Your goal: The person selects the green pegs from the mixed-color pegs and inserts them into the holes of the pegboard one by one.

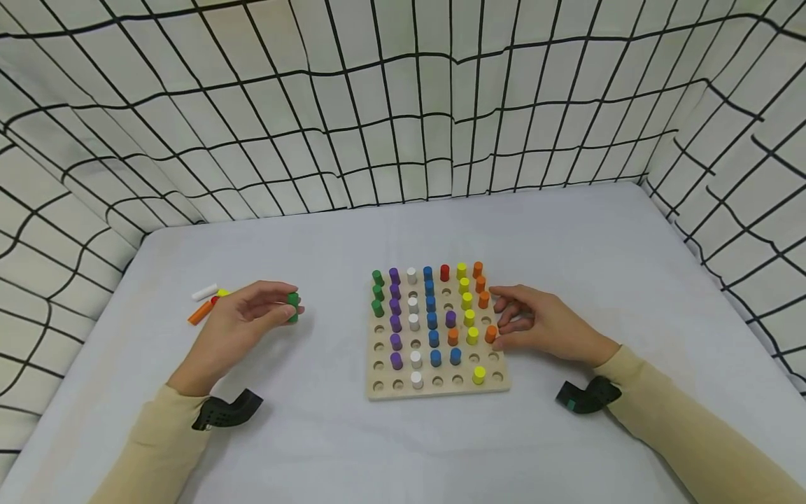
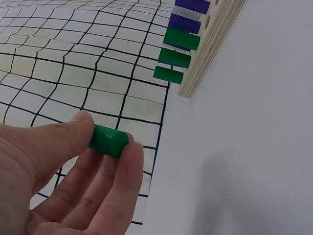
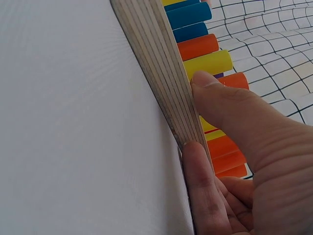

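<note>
My left hand (image 1: 245, 315) is left of the pegboard, pinching a green peg (image 2: 108, 140) between thumb and fingers above the white table. The wooden pegboard (image 1: 393, 395) lies flat in the middle, with columns of coloured pegs standing in it and several bare holes. Three green pegs stand at the far end of its left column, beside a purple column. At the board's right edge, my right hand (image 1: 541, 323) grips the side. Its thumb (image 3: 208, 81) rests over the top edge near an orange peg (image 1: 490, 334), and a finger (image 3: 198, 169) lies against the layered side.
Loose pegs lie left of the left hand, among them a white peg (image 1: 204, 292) and an orange peg (image 1: 200, 312), partly hidden by that hand. A black wire grid (image 1: 378, 119) stands along the back and sides of the white table (image 1: 302, 448).
</note>
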